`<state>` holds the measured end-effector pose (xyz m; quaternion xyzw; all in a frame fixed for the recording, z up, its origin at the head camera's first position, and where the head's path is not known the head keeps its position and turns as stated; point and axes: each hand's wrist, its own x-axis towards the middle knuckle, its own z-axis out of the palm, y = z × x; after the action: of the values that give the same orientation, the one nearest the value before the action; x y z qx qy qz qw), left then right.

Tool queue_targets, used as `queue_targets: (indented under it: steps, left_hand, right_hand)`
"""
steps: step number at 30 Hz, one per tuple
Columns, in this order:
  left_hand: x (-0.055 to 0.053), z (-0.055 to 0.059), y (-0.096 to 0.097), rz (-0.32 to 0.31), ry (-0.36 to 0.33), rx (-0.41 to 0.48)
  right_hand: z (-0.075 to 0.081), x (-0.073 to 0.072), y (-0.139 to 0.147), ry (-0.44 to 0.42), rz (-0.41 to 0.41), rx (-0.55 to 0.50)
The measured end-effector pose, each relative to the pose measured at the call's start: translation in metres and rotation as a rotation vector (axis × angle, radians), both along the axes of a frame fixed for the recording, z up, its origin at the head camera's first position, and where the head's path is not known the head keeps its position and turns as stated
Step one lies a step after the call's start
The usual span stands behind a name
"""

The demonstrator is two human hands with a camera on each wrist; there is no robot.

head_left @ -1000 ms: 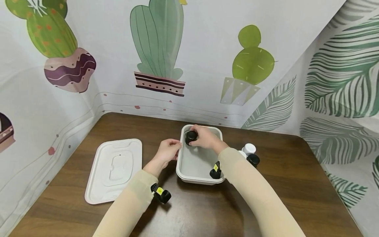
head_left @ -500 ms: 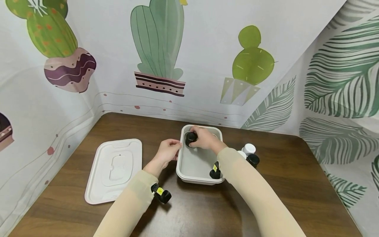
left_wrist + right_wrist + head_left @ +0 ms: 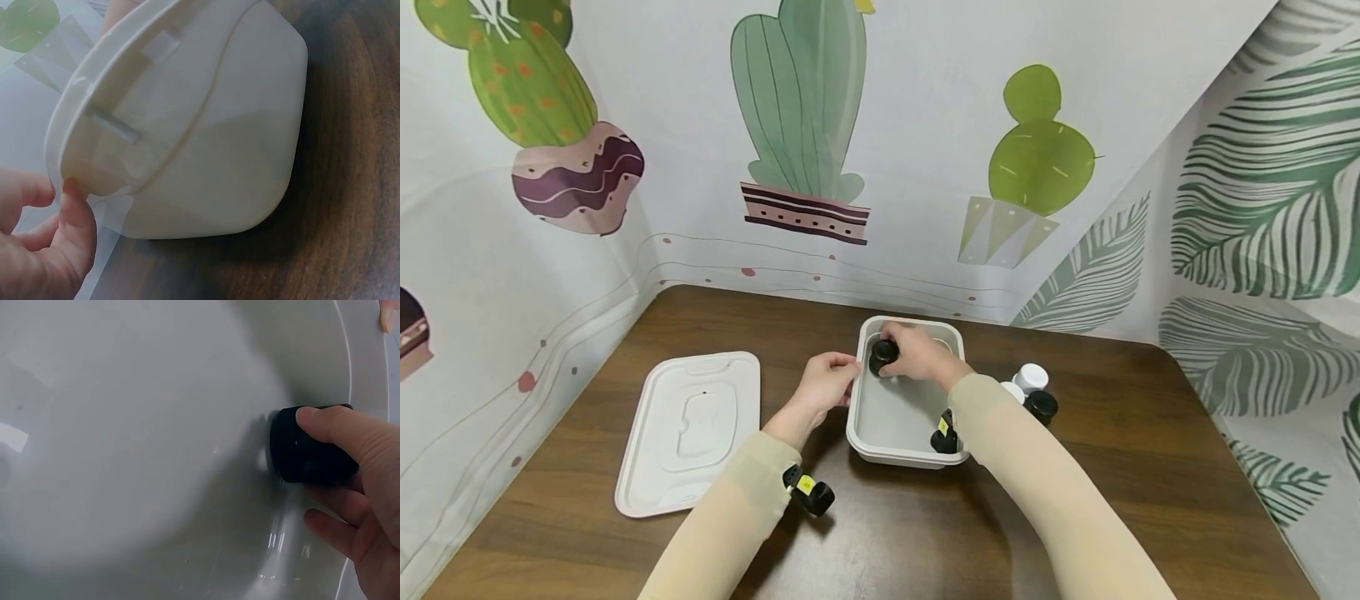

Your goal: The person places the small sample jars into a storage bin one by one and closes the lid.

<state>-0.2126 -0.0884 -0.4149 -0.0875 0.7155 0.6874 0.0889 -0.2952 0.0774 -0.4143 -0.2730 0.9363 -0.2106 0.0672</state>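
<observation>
A pale grey plastic storage box (image 3: 898,417) stands uncovered on the table. Inside it, near the far left corner, my right hand (image 3: 917,352) grips a small black jar (image 3: 883,357) between thumb and fingers. The right wrist view has the black jar (image 3: 312,447) low over the box floor, close to the end wall, with the thumb across its side. My left hand (image 3: 826,383) pinches the box's left rim; in the left wrist view its thumb and fingertips meet at the rim of the box (image 3: 206,156).
A white lid (image 3: 707,433) lies flat at the left of the table. Right of the box, partly behind the right sleeve, are a white jar (image 3: 1032,377), another white one and a black jar (image 3: 1042,405). A cactus-print cloth (image 3: 917,167) hangs behind the table (image 3: 865,533).
My right hand has shifted slightly downward and nearer inside the box with the black jar. The left hand stays at the rim, and the lid and other jars have not moved.
</observation>
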Motion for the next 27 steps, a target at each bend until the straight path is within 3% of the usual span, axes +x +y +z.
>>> queue_targets:
  steps: [27]
  left_hand:
    - [0.0,0.0008,0.0008,0.01,0.005,0.005]
  right_hand:
    - [0.0,-0.0002,-0.0015,0.0,0.018,0.047]
